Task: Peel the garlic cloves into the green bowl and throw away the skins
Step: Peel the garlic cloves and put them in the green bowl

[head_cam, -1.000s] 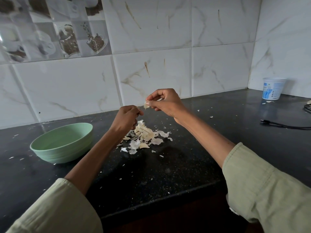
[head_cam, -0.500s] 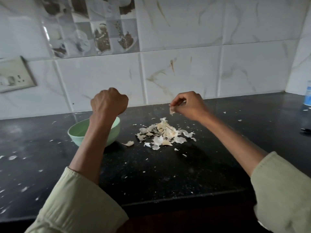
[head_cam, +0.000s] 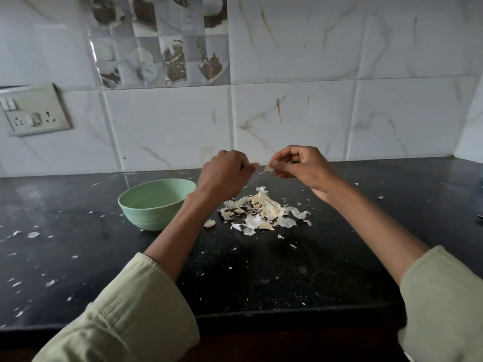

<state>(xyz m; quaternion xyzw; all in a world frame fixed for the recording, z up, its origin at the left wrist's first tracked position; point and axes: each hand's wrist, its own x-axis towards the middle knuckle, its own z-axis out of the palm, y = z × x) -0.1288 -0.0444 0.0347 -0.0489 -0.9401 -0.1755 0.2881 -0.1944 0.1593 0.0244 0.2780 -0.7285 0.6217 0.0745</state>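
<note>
The green bowl [head_cam: 151, 218] stands on the black counter [head_cam: 261, 273], left of centre. To its right lies a pile of garlic skins [head_cam: 261, 211], with a few clove-like pieces in it. Above the pile, my right hand [head_cam: 304, 165] pinches a small pale piece of garlic skin [head_cam: 268, 168] between thumb and fingers. My left hand [head_cam: 224, 175] hovers just left of it, fingers curled into a fist, and I see nothing held in it. The two hands are nearly touching. One loose piece [head_cam: 209, 223] lies between the bowl and the pile.
Small flecks of skin are scattered over the counter, thickest at the left [head_cam: 31, 234]. A wall socket [head_cam: 34, 113] sits on the tiled wall at the left. The counter's front edge [head_cam: 261, 313] runs just below my forearms.
My left hand went from beside my right hand to over the bowl, then came back next to my right hand. My right hand kept pinching the pale piece. The view has panned left.
</note>
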